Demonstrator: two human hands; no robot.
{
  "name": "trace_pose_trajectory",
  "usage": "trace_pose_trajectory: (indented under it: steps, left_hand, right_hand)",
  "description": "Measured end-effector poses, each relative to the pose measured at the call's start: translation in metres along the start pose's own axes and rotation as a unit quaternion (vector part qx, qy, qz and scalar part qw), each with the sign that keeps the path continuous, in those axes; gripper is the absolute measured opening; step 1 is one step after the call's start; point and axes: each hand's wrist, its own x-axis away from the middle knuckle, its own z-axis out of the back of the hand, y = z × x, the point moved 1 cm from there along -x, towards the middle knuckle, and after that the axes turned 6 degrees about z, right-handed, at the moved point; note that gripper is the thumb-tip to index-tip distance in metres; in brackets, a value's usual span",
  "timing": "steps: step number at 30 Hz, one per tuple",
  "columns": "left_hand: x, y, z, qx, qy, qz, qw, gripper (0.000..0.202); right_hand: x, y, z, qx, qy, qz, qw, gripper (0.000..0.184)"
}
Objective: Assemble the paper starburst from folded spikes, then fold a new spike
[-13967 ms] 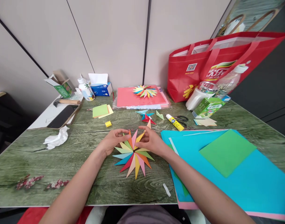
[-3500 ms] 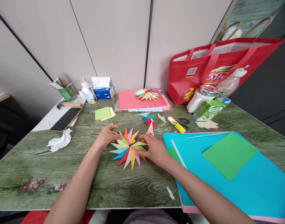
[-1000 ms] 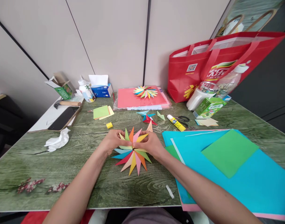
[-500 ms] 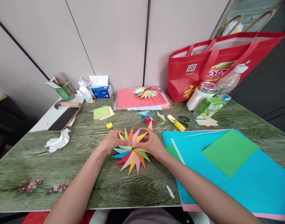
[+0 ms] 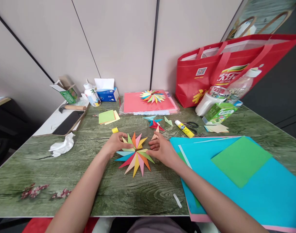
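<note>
A many-pointed folded paper star (image 5: 135, 158) in several colours is low over the wood-patterned table, in front of me. My left hand (image 5: 116, 144) pinches its upper left points between thumb and fingers. At the star's right side, my right hand (image 5: 162, 149) has its fingers half curled and apart from the thumb, whose tip is close to a pale green point. A peach folded paper piece (image 5: 155, 132) shows just behind the right fingers, partly covered by them. Beyond it lie red and blue folded pieces (image 5: 155, 124) and a pale green folded piece (image 5: 168, 121).
A second paper star (image 5: 152, 96) sits on a pack of red paper (image 5: 134, 103) at the back. To the right are a glue stick (image 5: 185, 128), scissors (image 5: 192, 124), large blue sheets (image 5: 235, 207) and a red bag (image 5: 188, 82). A crumpled tissue (image 5: 63, 145) lies left.
My right hand has moved right, off the star's upper points, and its fingers have spread from the thumb. My left hand keeps its pinch. The view has shifted slightly.
</note>
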Motion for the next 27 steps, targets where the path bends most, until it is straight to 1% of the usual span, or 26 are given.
trace_pose_trajectory:
  steps: [2,5,8,10,12,14,16,18,20,22,24,27]
  left_hand:
    - [-0.002,-0.001,0.002,-0.028,0.016,-0.006,0.999,0.065]
    - [-0.004,-0.002,0.006,-0.107,0.053,-0.038,0.992,0.065]
    - [-0.005,-0.004,0.011,-0.18,0.092,-0.086,0.976,0.052]
    - [-0.006,-0.005,0.013,-0.215,0.112,-0.109,0.964,0.045]
    - [-0.006,-0.006,0.015,-0.242,0.129,-0.117,0.954,0.044]
    - [-0.006,-0.006,0.016,-0.261,0.129,-0.119,0.949,0.044]
    - [-0.004,-0.006,0.016,-0.269,0.11,-0.12,0.949,0.04]
    - [-0.001,-0.004,0.016,-0.276,0.093,-0.118,0.949,0.031]
    - [0.004,-0.002,0.016,-0.293,0.089,-0.114,0.945,0.023]
    - [0.008,0.001,0.016,-0.313,0.096,-0.108,0.939,0.019]
    - [0.012,0.003,0.017,-0.33,0.104,-0.097,0.933,0.017]
    - [0.013,0.003,0.018,-0.343,0.11,-0.087,0.929,0.015]
  right_hand:
    - [0.002,-0.002,0.005,0.057,0.0,0.027,0.998,0.07]
    - [0.007,-0.008,0.01,0.144,-0.035,0.076,0.986,0.052]
    - [0.013,-0.015,0.01,0.215,-0.078,0.111,0.967,0.046]
    - [0.015,-0.017,0.008,0.244,-0.095,0.126,0.957,0.041]
    - [0.015,-0.018,0.005,0.26,-0.104,0.135,0.951,0.035]
    - [0.014,-0.017,0.005,0.269,-0.102,0.141,0.947,0.031]
    - [0.012,-0.016,0.006,0.276,-0.089,0.14,0.947,0.029]
    - [0.01,-0.015,0.009,0.287,-0.062,0.14,0.946,0.029]
    - [0.01,-0.016,0.01,0.297,-0.03,0.145,0.943,0.028]
    - [0.012,-0.018,0.009,0.288,-0.026,0.161,0.944,0.024]
    - [0.016,-0.021,0.005,0.265,-0.064,0.187,0.944,0.023]
    - [0.023,-0.025,-0.003,0.262,-0.142,0.218,0.929,0.039]
